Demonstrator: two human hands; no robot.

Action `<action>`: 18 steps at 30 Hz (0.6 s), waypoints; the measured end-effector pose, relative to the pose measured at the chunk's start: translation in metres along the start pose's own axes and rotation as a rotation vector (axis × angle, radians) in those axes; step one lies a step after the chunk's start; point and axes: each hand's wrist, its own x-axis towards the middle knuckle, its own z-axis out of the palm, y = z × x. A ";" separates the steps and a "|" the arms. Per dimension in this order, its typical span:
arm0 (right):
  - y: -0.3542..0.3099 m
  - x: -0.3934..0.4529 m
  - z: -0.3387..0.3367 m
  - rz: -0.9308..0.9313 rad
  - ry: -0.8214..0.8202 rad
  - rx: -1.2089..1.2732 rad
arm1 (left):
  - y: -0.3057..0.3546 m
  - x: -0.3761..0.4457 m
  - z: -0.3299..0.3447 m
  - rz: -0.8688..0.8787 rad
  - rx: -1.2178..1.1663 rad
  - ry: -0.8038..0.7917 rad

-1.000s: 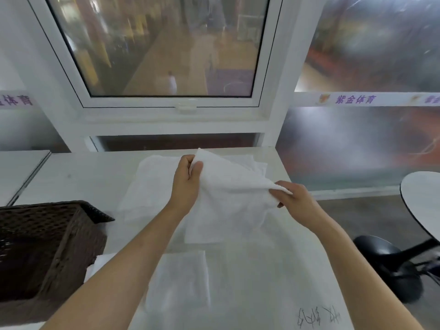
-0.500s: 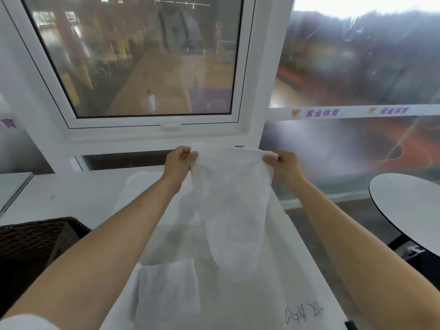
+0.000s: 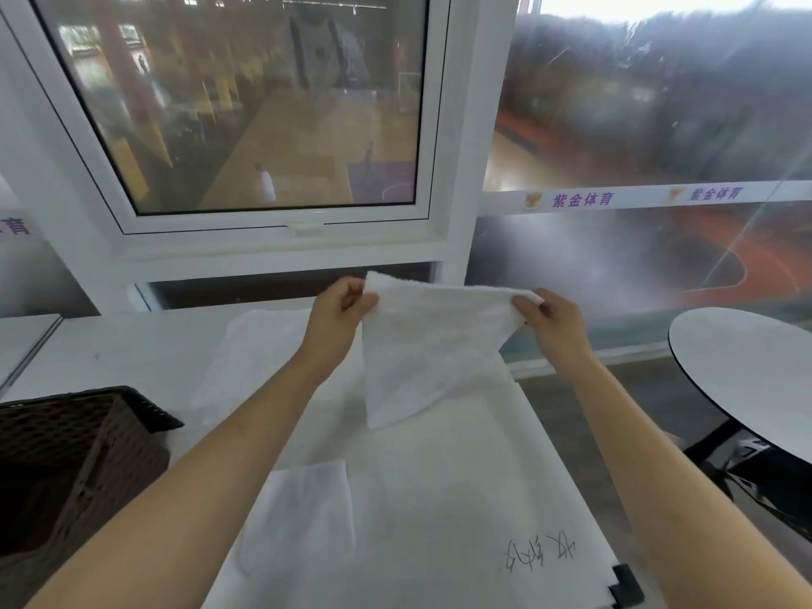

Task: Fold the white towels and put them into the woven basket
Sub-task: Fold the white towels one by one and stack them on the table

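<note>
- White terry cloth is pinched at both top corners: the left hand (image 3: 336,312) nips the left corner between thumb and curled fingers, and the right hand (image 3: 556,316) nips the right corner the same way.
- The towel (image 3: 422,353) hangs in the air between the two hands, above the far half of the table (image 3: 461,498), its top edge stretched nearly level from left to right.
- From that edge the cloth drops toward the near side, so the free bottom hem lies below and nearer than both grips, its lowest corner on the left side, just over the tabletop.
- Both hands sit about equally far out; neither looks clearly closer to the hem, so I judge the next fold could bring the held edge down and near to meet it.
- A folded towel (image 3: 303,516) lies flat on the near left of the table, and more white cloth (image 3: 259,358) is spread on the far side behind the left hand.
- The woven basket (image 3: 74,459) stands at the near left, well apart from the held towel and closest to the left arm.
</note>
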 end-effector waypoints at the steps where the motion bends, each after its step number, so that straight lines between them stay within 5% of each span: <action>1: 0.011 -0.014 -0.002 -0.002 -0.025 -0.009 | -0.010 -0.015 0.004 -0.023 0.024 -0.020; 11: 0.149 -0.157 -0.026 0.262 -0.423 -0.040 | -0.133 -0.203 0.048 -0.419 0.058 -0.134; 18: 0.197 -0.203 -0.031 0.384 -0.516 -0.052 | -0.147 -0.277 0.078 -0.547 0.030 -0.107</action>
